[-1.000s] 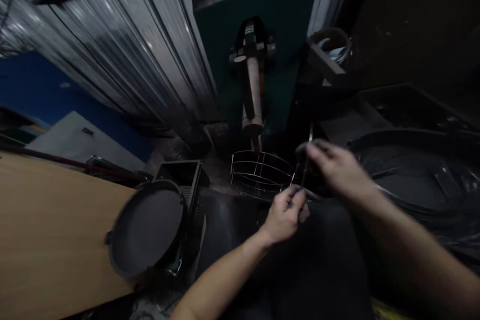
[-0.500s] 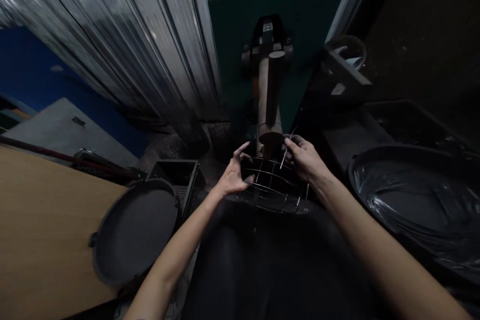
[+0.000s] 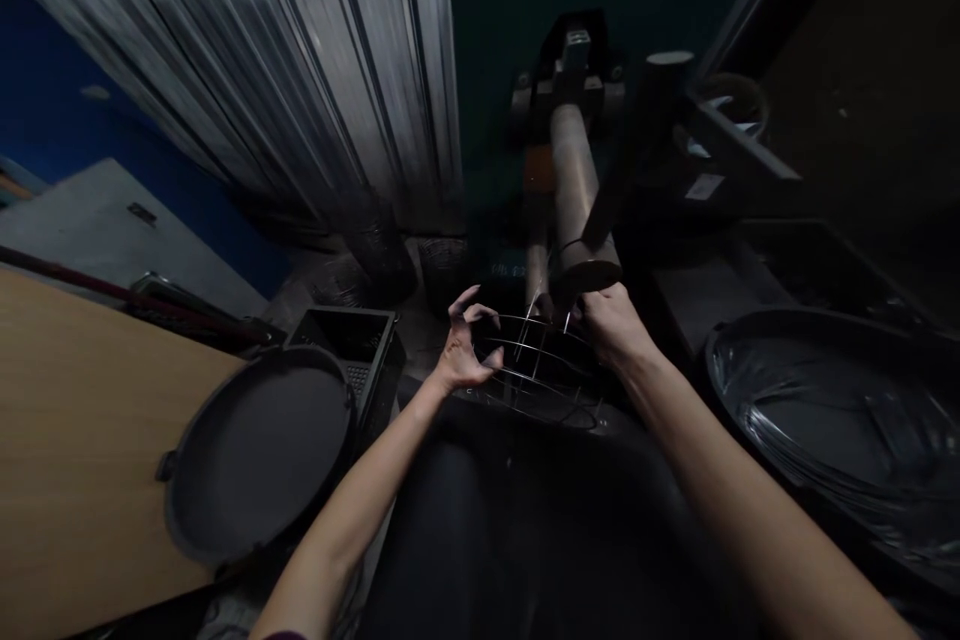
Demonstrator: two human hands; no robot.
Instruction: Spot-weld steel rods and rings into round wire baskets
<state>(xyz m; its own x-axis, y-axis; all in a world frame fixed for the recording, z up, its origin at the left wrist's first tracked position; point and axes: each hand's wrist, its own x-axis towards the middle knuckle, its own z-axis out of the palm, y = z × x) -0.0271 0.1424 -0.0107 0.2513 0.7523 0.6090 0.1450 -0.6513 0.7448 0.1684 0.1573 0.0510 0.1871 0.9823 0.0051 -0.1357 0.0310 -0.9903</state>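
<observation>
Between my hands, just below the machine's round metal arm (image 3: 576, 170), is a curved wire frame (image 3: 551, 358) with thin bars. My left hand (image 3: 469, 350) holds the left side of this frame, its fingers curved around the edge. Beside the lower end of the metal arm, my right hand (image 3: 609, 318) is closed at the frame's right side. A short thin wire shows by its fingertips, which are partly hidden behind the arm's end.
A round dark tray (image 3: 262, 455) lies at the left beside a black crate (image 3: 349, 340). On the right, a large round container (image 3: 832, 410) holds thin wires. A green machine body (image 3: 502, 50) stands ahead, with corrugated metal sheeting to its left.
The view has shifted, so the machine appears farther right. My right hand has turned and closed more, moving in beside the arm's end. My left hand stays at the frame.
</observation>
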